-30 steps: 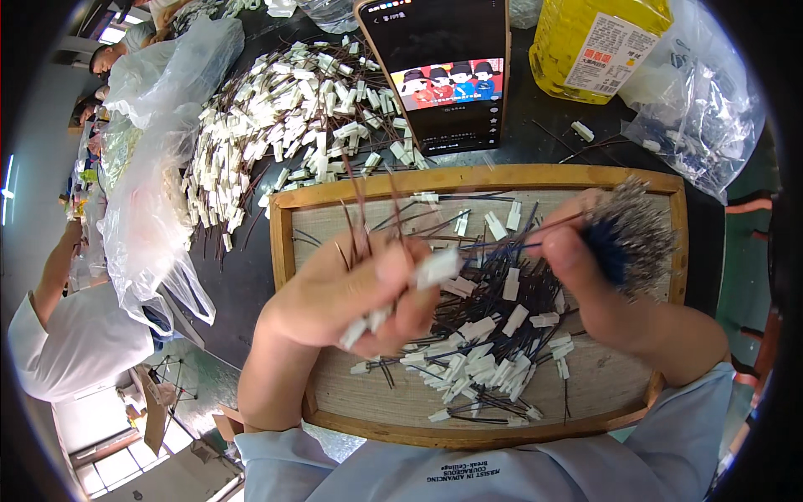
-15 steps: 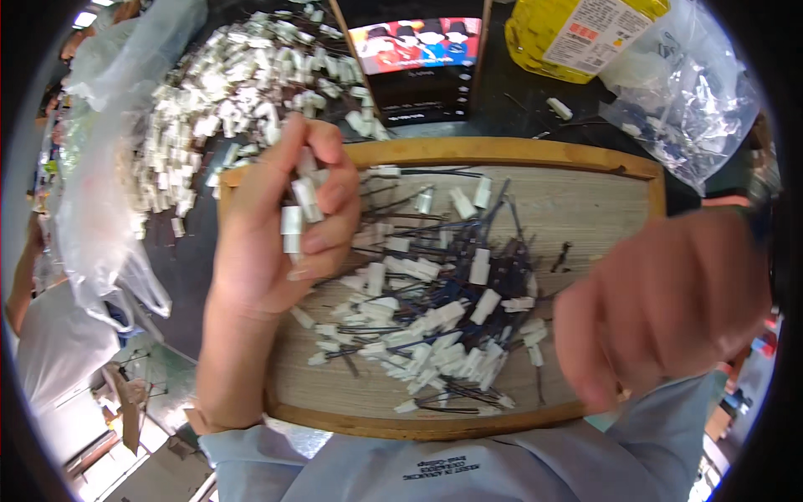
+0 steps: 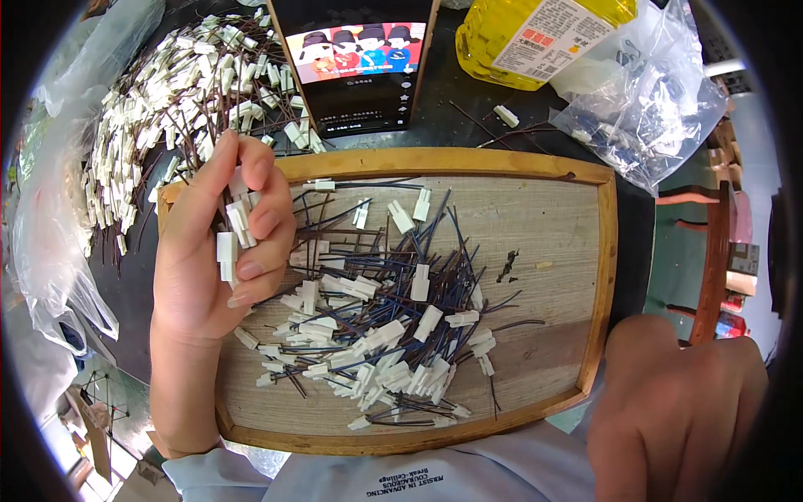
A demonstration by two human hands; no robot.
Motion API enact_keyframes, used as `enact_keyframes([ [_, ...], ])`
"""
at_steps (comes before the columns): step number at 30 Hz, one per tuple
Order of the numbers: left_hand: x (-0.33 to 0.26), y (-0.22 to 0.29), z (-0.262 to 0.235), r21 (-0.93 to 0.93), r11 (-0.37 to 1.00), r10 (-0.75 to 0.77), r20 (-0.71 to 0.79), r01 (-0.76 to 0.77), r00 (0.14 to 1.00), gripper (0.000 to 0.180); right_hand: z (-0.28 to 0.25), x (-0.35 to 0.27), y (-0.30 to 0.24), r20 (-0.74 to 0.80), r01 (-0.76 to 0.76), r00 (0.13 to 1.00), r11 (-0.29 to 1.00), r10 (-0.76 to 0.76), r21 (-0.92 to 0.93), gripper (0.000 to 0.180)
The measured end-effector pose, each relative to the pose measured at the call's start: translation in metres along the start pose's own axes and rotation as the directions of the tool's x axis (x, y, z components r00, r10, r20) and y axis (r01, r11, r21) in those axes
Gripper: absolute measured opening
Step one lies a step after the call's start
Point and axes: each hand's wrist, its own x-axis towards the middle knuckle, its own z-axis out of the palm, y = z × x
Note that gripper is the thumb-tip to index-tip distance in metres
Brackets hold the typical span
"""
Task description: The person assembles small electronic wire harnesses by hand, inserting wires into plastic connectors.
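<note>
My left hand [image 3: 191,259], raised over the left edge of the wood-rimmed tray [image 3: 607,284], has its fingers curled round several white wire connectors [image 3: 239,224]. Dark wires stick up past its fingertips. On the tray lies a loose heap of white connectors with dark wire leads [image 3: 385,335], tangled together. My right hand [image 3: 677,410] is off the tray's near right corner, back up and fingers curled under; whatever it may hold is hidden.
A large pile of wired connectors [image 3: 159,125] covers the far left. A phone [image 3: 355,100] showing a cartoon stands behind the tray. Beyond it are a yellow container [image 3: 485,50] and a clear plastic bag [image 3: 644,125]. Another plastic bag [image 3: 50,226] hangs at the left.
My right hand has moved down and nearer, away from the tray's right side. The left hand keeps its connectors. The whole view has shifted, so the tray sits further left.
</note>
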Motion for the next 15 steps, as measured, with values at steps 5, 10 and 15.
enact_keyframes([
  [5, -0.001, 0.0, 0.001, 0.016, 1.0, 0.011, 0.006, -0.011, 1.0, 0.029, 0.013, -0.006, -0.002, -0.231, -0.034, 0.972, 0.999, 0.043, 0.043, 0.019],
  [10, -0.004, 0.002, 0.004, 0.086, 0.996, 0.015, -0.052, -0.01, 0.999, 0.028, 0.009, 0.006, 0.015, -0.209, 0.07, 0.975, 0.996, -0.079, -0.05, 0.022],
  [15, -0.002, 0.0, 0.005, 0.1, 0.995, 0.022, -0.073, -0.015, 0.997, 0.027, 0.011, 0.014, 0.042, -0.177, 0.394, 0.868, 0.861, -0.464, -0.323, 0.045],
])
